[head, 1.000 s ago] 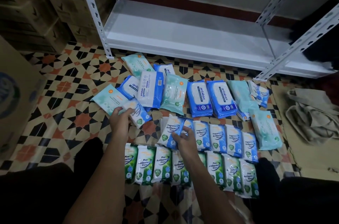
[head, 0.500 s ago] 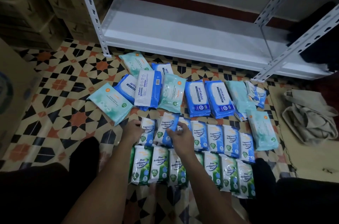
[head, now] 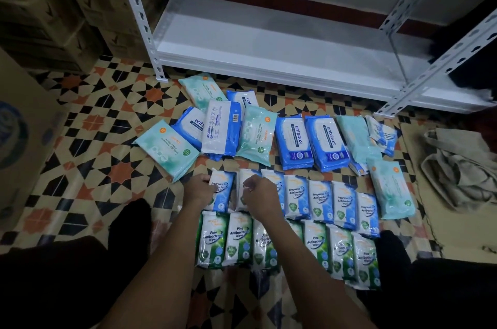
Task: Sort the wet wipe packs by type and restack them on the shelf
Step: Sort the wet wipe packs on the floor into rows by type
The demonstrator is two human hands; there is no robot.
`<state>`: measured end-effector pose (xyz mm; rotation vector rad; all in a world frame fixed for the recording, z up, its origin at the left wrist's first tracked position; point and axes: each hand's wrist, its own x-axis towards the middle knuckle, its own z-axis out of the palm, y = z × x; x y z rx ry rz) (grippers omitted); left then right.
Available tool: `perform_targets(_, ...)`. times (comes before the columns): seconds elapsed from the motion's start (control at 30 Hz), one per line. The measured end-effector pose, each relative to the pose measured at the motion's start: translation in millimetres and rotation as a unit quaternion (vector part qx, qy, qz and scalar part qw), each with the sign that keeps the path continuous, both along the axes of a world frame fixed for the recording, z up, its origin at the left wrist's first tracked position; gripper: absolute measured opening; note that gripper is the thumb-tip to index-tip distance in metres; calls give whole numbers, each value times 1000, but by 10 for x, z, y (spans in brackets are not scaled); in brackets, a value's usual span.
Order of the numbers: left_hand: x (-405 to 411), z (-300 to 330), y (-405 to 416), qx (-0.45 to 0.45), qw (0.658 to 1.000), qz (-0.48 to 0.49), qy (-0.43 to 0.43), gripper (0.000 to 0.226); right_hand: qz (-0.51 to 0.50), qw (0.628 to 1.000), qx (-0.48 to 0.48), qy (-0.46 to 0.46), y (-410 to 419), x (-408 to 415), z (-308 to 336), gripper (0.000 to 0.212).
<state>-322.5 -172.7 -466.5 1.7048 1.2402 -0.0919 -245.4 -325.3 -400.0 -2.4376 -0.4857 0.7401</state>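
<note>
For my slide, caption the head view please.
Both hands line up blue packs above green packs.

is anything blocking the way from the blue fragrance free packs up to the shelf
Yes, on the floor: the antabax packs and teal packs lie between the fragrance free row and the shelf. The shelf board itself looks bare.

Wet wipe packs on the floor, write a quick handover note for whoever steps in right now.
Left hand holds the leftmost blue pack; right hand pinches the next pack.
Done: green packs in a near row, small blue packs in a row behind.
Left: the big blue packs and pale green packs lie mixed; the shelf holds no packs yet.
</note>
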Motion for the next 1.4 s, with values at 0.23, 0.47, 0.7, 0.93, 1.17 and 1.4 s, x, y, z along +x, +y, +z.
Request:
perform_targets(0.23, 63, 11, -102, 60, 996, -17, 56, 32, 135, 984, -106, -43, -181, -107, -182, 48)
perform_targets(0.47, 106, 36, -71, 63, 994, 31, 88, 25, 152, 981, -101, -69, -255, -147, -223, 52)
perform_targets(0.7, 92, 60, -46, 53, 991, 55, 113, 29, 161, 979, -87, -92, -268, -171, -272, 49)
perform_targets(0.93, 78, 29, -9, 45, 996, 45, 56, 22, 177, 974, -95, -102, -270, -167, -272, 52)
perform_targets(1.17, 79, 74, -130, 25, 999, -19, 35, 22, 185, 970, -107, -116, -141, 48, -254, 34)
perform_targets(1.4, 140, 130, -59, 26, 991, -62, 112, 44, 221, 957, -159, -104, -198, 377, -274, 73)
